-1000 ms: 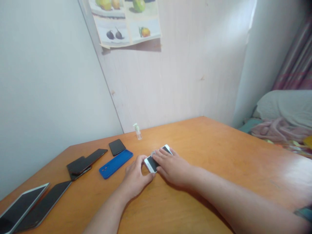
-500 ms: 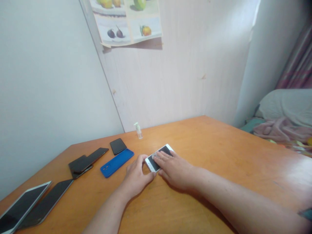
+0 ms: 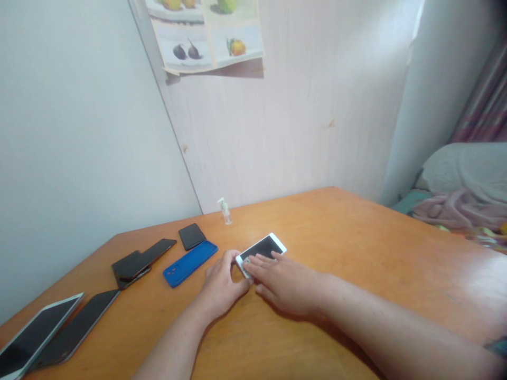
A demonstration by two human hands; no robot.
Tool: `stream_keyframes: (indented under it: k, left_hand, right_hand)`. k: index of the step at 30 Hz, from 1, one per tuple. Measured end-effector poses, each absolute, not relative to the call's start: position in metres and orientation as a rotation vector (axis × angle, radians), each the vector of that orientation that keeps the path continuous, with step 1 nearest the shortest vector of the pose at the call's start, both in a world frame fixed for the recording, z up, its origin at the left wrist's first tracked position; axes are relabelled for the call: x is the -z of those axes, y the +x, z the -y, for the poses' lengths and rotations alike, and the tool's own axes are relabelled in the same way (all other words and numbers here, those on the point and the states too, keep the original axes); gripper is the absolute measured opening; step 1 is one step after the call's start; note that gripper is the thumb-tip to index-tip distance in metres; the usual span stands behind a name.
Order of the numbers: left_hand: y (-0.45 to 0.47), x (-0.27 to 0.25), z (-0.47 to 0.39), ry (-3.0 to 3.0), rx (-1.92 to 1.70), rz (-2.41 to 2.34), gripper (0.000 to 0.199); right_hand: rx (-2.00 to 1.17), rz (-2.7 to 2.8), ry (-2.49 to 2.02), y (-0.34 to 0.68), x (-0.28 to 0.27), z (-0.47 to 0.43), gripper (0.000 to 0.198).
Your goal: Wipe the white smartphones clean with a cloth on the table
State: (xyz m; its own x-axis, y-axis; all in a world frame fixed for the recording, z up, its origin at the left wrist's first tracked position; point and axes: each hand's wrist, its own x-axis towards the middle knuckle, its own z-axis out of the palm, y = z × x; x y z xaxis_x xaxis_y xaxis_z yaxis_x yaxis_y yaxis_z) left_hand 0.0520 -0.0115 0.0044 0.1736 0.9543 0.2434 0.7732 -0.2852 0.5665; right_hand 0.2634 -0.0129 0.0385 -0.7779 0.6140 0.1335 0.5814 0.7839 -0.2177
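Note:
A white smartphone [image 3: 269, 245] with a dark screen lies face up on the table. My left hand [image 3: 225, 282] grips its near left end, with the thumb on the near side and the fingers at the far edge. Across the lower part of the screen, my right hand [image 3: 283, 277] lies flat with its fingers stretched out. A small whitish, crumpled-looking patch [image 3: 247, 260] shows at its fingertips; I cannot make out what it is. To the left of my left hand lies a blue phone case [image 3: 190, 264].
Beyond the blue case is a small black phone-like slab [image 3: 191, 236]. Two dark devices [image 3: 148, 258] overlap at the left. Nearer, a white-framed tablet [image 3: 39, 335] rests against a dark tablet [image 3: 79, 330]. A clear pump bottle [image 3: 225, 212] stands near the wall on the wooden table [image 3: 376, 253].
My right hand has slid down the screen toward the phone's near left end, uncovering more of the upper screen. My left hand keeps its grip in the same place.

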Motion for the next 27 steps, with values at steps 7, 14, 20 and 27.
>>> stream_keyframes:
  k: [7,14,20,27]
  left_hand:
    - [0.053,-0.007,0.013,2.118,-0.816,-1.642,0.042]
    - [0.052,-0.006,0.012,2.132,-0.795,-1.661,0.043]
    - [0.053,-0.004,0.012,2.144,-0.81,-1.654,0.042]
    - [0.053,-0.006,0.013,2.099,-0.792,-1.695,0.042]
  right_hand:
    - [-0.116,2.623,-1.394,0.28,-0.041,-0.006,0.043]
    - [-0.216,2.729,-1.066,0.269,-0.042,0.006,0.044]
    - [-0.144,2.684,-1.253,0.274,-0.044,0.001,0.041]
    - [-0.1,2.733,-1.255,0.275,-0.05,0.005,0.031]
